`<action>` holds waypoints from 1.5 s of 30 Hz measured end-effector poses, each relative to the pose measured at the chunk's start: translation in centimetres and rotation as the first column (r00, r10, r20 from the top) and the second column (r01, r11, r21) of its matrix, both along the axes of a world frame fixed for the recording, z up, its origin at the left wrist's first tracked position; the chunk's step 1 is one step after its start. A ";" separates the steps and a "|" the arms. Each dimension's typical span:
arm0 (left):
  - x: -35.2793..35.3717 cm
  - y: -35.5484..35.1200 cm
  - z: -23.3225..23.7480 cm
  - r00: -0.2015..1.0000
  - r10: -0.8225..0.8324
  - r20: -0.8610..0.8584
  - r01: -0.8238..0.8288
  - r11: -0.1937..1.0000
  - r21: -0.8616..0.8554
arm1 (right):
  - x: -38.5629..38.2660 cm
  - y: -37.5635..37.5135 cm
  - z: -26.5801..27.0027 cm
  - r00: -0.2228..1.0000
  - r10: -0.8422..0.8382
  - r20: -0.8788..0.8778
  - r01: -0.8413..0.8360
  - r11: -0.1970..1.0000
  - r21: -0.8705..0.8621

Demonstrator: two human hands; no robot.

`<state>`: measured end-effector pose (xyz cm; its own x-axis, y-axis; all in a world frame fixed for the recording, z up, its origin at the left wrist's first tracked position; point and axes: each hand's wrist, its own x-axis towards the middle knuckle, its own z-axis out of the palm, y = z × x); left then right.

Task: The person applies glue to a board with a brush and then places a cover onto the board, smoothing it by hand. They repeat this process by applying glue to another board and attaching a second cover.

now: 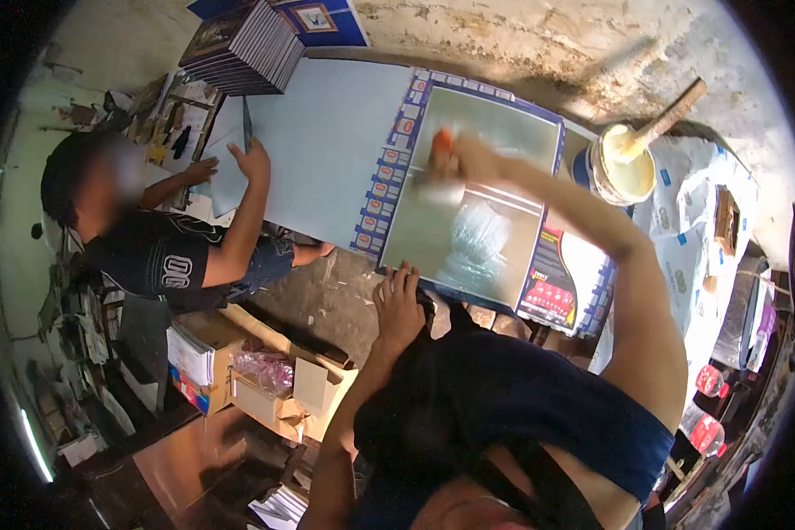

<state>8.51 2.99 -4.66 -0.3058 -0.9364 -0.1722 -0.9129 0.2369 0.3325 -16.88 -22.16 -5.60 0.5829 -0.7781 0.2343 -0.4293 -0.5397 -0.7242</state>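
Note:
A large printed sheet with grey-green pictures (406, 231) lies on the table over blue-edged printed paper (387, 177). My right hand (475, 161) is wrapped round the orange handle of a brush (442, 141), blurred by motion, over the upper middle of the sheet. Pale wet-looking streaks show on the sheet's lower half. At the sheet's near left edge rests my left hand (399, 305), its fingers spread and nothing held in it.
A bucket of cream paste (627, 177) with a wooden stick stands at the back right. Behind left is a stack of dark books (243, 49). A co-worker (168, 238) stands at the left beside pale blue board (327, 132). Open cardboard boxes (314, 389) sit below.

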 end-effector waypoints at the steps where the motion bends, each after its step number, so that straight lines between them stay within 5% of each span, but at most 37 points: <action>1: 0.0 0.2 0.1 1.000 -0.008 0.002 0.008 1.000 0.002 | -2.3 -2.7 1.6 0.940 -0.108 -0.324 0.101 0.994 -0.038; 2: 0.0 0.3 0.3 1.000 -0.017 0.004 0.017 1.000 -0.001 | -3.5 -3.2 6.1 0.897 -0.153 -0.415 0.143 0.988 -0.055; 3: 0.0 0.0 0.5 1.000 -0.020 0.006 0.020 1.000 -0.011 | -5.0 -5.1 3.7 0.873 -0.345 -0.344 0.234 0.916 -0.326; 6: 0.1 0.4 0.0 0.999 -0.043 0.003 0.043 0.996 -0.074 | -4.1 -2.5 3.6 0.874 -0.473 -0.110 0.287 0.687 -0.668; 8: -0.3 0.5 0.1 1.000 -0.017 0.011 0.018 0.999 -0.044 | -0.9 1.9 0.6 0.882 -0.371 -0.292 0.281 0.910 -0.305; 9: -0.5 0.5 0.1 1.000 -0.005 0.015 0.005 0.999 -0.031 | 0.9 6.1 0.6 0.964 -0.223 -0.146 0.161 0.924 -0.346; 10: -0.5 0.6 0.0 1.000 -0.013 0.017 0.014 0.999 -0.044 | 2.5 10.5 3.9 0.969 -0.176 -0.176 0.140 0.970 -0.200; 11: -0.4 0.6 -0.2 1.000 -0.017 0.021 0.018 0.998 -0.053 | 2.5 12.1 2.8 0.983 -0.098 -0.158 0.055 0.966 -0.253; 14: -0.3 0.9 -0.6 0.998 -0.027 0.054 0.032 0.995 -0.095 | -1.2 10.1 4.9 0.893 -0.135 -0.430 0.226 0.960 0.168; 17: -0.2 1.1 -0.6 0.998 -0.054 0.034 0.057 0.993 -0.100 | -8.3 4.0 5.2 0.741 -0.385 -0.550 0.355 0.920 -0.167; 21: -0.3 1.0 -1.2 0.997 -0.076 -0.021 0.073 0.988 -0.135 | -10.3 2.9 2.6 0.609 -0.738 -0.290 0.390 0.597 -0.701; 22: -0.3 1.1 -1.2 0.997 -0.076 -0.013 0.074 0.988 -0.134 | -7.1 5.7 4.6 0.636 -0.630 -0.447 0.508 0.777 -0.372; 23: -0.3 1.1 -1.1 0.997 -0.078 -0.006 0.076 0.988 -0.131 | -5.5 7.3 1.7 0.757 -0.552 -0.350 0.329 0.785 -0.525; 25: -0.8 0.9 -1.0 0.997 -0.075 0.014 0.077 0.989 -0.128 | -0.7 12.8 1.8 0.901 -0.347 -0.260 0.293 0.929 -0.224; 27: -0.9 1.2 -0.4 0.997 -0.061 0.053 0.066 0.991 -0.114 | 1.7 18.4 3.6 0.972 -0.227 -0.054 0.208 0.950 -0.233; 29: -0.9 1.1 -0.1 0.994 -0.067 0.082 0.075 0.992 -0.103 | -0.6 17.3 3.6 0.955 -0.296 0.025 0.286 0.939 0.193; 31: -0.6 1.6 0.0 0.991 -0.073 0.112 0.083 0.993 -0.086 | -5.2 14.3 3.9 0.915 -0.302 -0.269 0.355 0.917 0.180; 32: -0.6 1.6 0.1 0.990 -0.075 0.122 0.086 0.992 -0.088 | -8.2 11.9 4.5 0.770 -0.303 -0.562 0.326 0.943 -0.063; 34: -0.8 1.6 0.2 0.990 -0.072 0.125 0.083 0.992 -0.091 | -12.1 10.2 4.7 0.595 -0.740 -0.314 0.659 0.673 -0.336; 37: -1.1 1.5 0.2 0.991 -0.060 0.118 0.073 0.992 -0.101 | -10.1 12.1 4.1 0.709 -0.686 -0.162 0.544 0.679 -0.494; 38: -1.0 1.6 -0.1 0.991 -0.061 0.120 0.074 0.991 -0.109 | -7.1 14.3 4.1 0.721 -0.631 -0.287 0.477 0.752 -0.454; 39: -1.0 1.6 -0.4 0.991 -0.061 0.121 0.076 0.990 -0.117 | -3.5 16.5 3.9 0.741 -0.526 -0.417 0.550 0.832 -0.072; 40: -1.2 1.7 -0.4 0.989 -0.054 0.137 0.070 0.991 -0.114 | -0.4 19.5 2.0 0.880 -0.461 -0.119 0.454 0.887 -0.080; 41: -1.4 1.7 -0.4 0.987 -0.045 0.152 0.063 0.992 -0.111 | 1.5 22.2 3.3 0.937 -0.350 -0.009 0.332 0.897 -0.291; 44: -1.5 2.0 0.1 0.988 -0.033 0.148 0.049 0.993 -0.106 | -0.6 23.3 3.2 0.851 -0.508 0.132 0.522 0.845 -0.118; 45: -1.6 2.1 0.0 0.991 -0.030 0.133 0.045 0.993 -0.107 | -3.6 22.2 2.2 0.732 -0.676 -0.082 0.681 0.727 0.089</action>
<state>6.95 5.05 -4.62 -0.3225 -0.9402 -0.1101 -0.9366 0.3001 0.1808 -20.47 0.08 -3.43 -0.1030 -0.9879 0.1156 -0.6819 -0.0145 -0.7313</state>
